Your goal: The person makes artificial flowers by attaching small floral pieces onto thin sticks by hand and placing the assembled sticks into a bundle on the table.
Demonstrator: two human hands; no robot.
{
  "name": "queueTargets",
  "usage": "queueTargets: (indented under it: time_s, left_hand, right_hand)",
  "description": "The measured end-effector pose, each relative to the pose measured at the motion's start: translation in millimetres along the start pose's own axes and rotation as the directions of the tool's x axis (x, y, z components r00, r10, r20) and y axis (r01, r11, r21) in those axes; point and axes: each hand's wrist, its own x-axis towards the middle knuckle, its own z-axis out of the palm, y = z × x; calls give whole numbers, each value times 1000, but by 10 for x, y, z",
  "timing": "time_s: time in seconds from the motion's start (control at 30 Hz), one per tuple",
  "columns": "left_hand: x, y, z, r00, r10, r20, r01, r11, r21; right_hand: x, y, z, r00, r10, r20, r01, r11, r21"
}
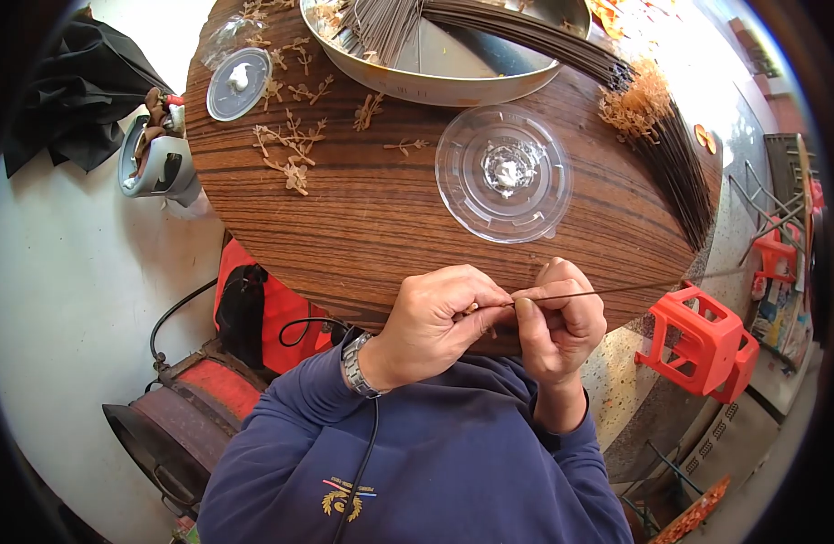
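Observation:
A long thin dark stem runs from between my fingers out to the right, past the table edge. My right hand pinches it between thumb and forefinger. My left hand, with a metal watch at the wrist, is closed on the tip of a small tan piece at the stem's near end; most of that piece is hidden by the fingers. Beyond my hands lies a clear plastic lid with a dab of white paste. Loose tan branching sprigs lie at the left of the table.
A round metal basin holds dark stems on the wood-grain table. A tan-topped stem bundle spans its right side. Another small lid has white paste. Red stools stand right; a red-and-black machine is lower left.

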Motion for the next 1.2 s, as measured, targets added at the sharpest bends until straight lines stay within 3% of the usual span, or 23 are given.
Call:
queueTargets:
  time_s: [0.1, 0.2, 0.27, 0.33, 0.4, 0.53, 0.67, 0.8, 0.87, 0.93, 1.07, 1.2]
  left_hand:
    - [30, 61, -14, 994, -101, 49, 102, 995, -15]
    - [36, 32, 5, 999, -30, 45, 30, 1000, 8]
    - [34, 74, -8, 998, -43, 53, 42, 999, 20]
    - [48, 109, -6, 994, -88, 60, 88, 996, 2]
    - [44, 128, -13, 993, -92, 77, 92, 996, -2]
    - [31, 139, -21, 989, -127, 82, 129, 992, -17]
    - [53, 193, -51, 981, -184, 66, 190, 977, -95]
    - [22, 178, -29, 975, -218, 45, 222, 964, -144]
    - [-7, 125, -58, 969, -232, 82, 246, 928, -280]
    - [-12, 150, -67, 968, -224, 109, 245, 938, -246]
    - [-26, 177, -68, 981, -182, 68, 194, 944, -268]
    - [-24, 196, -154, 964, -240, 115, 265, 896, -356]
  right_hand:
    - [-44, -133, -46, 995, 35, -96, -51, 984, -171]
    - [-167, -182, -324, 921, -316, -230, 155, 835, -528]
    - [-51, -396, -529, 867, -488, 101, 367, 489, -791]
    - [103, -565, -443, 913, -354, 205, 327, 330, -886]
    - [267, -556, -469, 891, -312, 329, 409, 239, -881]
    - [390, -476, -598, 856, -218, 468, 516, 345, -784]
    - [472, -510, -744, 863, -168, 477, 503, 390, -772]
    - [636, -447, -1068, 944, -240, 227, 309, 397, -864]
    - [773, -288, -1273, 959, -280, 43, 154, 387, -909]
    - [913, -40, -1478, 954, -282, -99, 27, 412, -911]
    - [1091, 388, -1607, 962, -260, -83, 12, 341, -940]
    - [1185, 408, -1533, 979, -197, -54, 4, 282, -960]
